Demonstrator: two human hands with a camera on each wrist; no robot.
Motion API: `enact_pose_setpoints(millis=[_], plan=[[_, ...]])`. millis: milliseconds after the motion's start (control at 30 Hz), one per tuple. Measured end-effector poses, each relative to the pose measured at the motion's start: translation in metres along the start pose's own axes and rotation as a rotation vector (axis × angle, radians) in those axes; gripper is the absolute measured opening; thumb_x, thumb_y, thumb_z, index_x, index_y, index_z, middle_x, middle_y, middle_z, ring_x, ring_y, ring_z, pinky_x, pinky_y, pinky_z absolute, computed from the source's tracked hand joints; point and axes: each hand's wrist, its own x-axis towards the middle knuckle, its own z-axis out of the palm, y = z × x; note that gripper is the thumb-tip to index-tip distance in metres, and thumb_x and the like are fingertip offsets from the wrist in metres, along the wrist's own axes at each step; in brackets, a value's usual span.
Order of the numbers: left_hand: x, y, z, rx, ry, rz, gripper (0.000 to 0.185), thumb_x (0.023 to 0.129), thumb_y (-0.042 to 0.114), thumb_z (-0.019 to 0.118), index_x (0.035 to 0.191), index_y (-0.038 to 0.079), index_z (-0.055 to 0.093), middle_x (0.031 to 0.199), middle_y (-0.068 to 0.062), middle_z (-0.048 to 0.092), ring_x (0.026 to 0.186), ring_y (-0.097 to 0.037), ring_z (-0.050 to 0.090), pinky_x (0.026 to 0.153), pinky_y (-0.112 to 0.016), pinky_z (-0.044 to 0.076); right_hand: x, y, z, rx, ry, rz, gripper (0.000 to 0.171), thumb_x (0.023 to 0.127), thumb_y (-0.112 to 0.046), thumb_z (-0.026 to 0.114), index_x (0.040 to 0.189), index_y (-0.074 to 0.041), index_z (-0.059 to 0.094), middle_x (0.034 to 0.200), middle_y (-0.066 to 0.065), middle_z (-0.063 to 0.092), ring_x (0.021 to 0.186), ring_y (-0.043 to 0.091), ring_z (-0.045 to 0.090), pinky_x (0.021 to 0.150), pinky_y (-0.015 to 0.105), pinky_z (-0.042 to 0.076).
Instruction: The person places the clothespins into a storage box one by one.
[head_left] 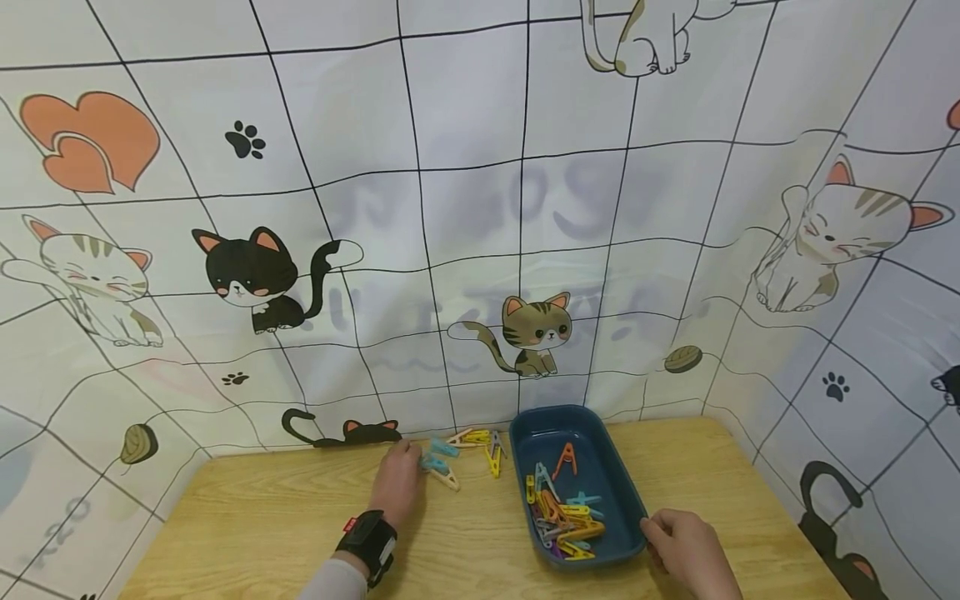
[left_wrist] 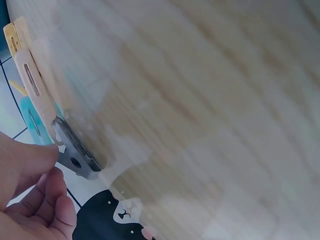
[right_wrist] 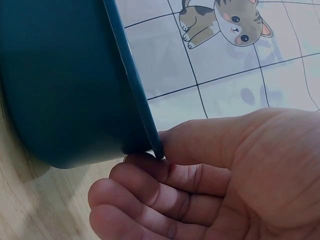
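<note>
Left hand (head_left: 396, 482) pinches a beige clothespin (left_wrist: 37, 95) at its fingertips, loose pins (head_left: 472, 446) just beyond on the counter (head_left: 262, 517). Right hand (head_left: 686, 550) grips the near corner of the blue tray (head_left: 633, 500), likely steadying it; more pins lie inside.

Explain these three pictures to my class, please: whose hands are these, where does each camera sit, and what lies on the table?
No machine here: a person works with two bare hands. The wide picture comes from a camera worn on the head, looking down at a wooden table walled by cat-print cloth. The other two come from cameras strapped to the wrists.

On the table stands a dark blue tray with coloured clothes pegs inside. More loose pegs lie left of it.

The left hand reaches into those loose pegs; its wrist view shows fingers touching a peg's metal spring. The right hand grips the tray's near right corner, thumb against the rim in its wrist view.
</note>
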Motion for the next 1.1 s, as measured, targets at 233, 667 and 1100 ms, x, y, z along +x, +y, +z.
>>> enact_pose_setpoints(millis=[233, 667, 1100], plan=[[-0.001, 0.003, -0.006, -0.044, -0.022, -0.033, 0.019, 0.083, -0.013, 0.075, 0.08, 0.002, 0.064, 0.086, -0.01, 0.061, 0.077, -0.025, 0.064, 0.065, -0.039, 0.052, 0.0, -0.002, 0.0, 0.004, -0.003, 0.006, 0.03, 0.102, -0.013, 0.059, 0.072, -0.007, 0.063, 0.06, -0.001, 0.056, 0.058, 0.017, 0.052, 0.061, 0.033, 0.043], [-0.003, 0.008, -0.012, -0.164, -0.001, -0.079, 0.025, 0.083, -0.011, 0.076, 0.075, 0.007, 0.06, 0.078, -0.002, 0.054, 0.07, -0.014, 0.052, 0.06, -0.03, 0.045, -0.001, -0.001, -0.001, -0.007, 0.0, -0.011, 0.031, 0.102, -0.014, 0.059, 0.072, -0.008, 0.062, 0.059, -0.001, 0.055, 0.057, 0.017, 0.05, 0.062, 0.033, 0.042], [-0.008, 0.032, -0.028, -0.249, -0.035, -0.144, 0.016, 0.087, -0.007, 0.076, 0.083, 0.005, 0.065, 0.08, -0.001, 0.054, 0.069, -0.009, 0.047, 0.059, -0.025, 0.042, 0.0, -0.002, -0.001, 0.002, -0.011, 0.003, 0.029, 0.102, -0.013, 0.059, 0.074, -0.007, 0.064, 0.061, -0.001, 0.057, 0.059, 0.017, 0.052, 0.062, 0.034, 0.043]])
